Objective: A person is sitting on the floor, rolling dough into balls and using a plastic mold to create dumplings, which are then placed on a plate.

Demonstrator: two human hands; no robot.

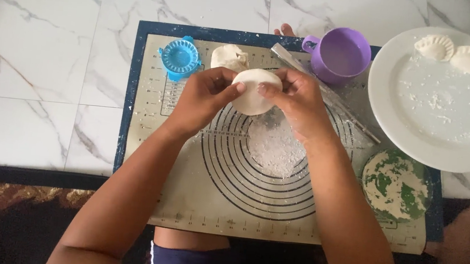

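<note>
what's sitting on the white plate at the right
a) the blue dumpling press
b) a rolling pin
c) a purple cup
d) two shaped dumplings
d: two scallop-edged dumplings lie side by side at the far edge of the white plate, with only flour scattered over the rest of it.
</note>
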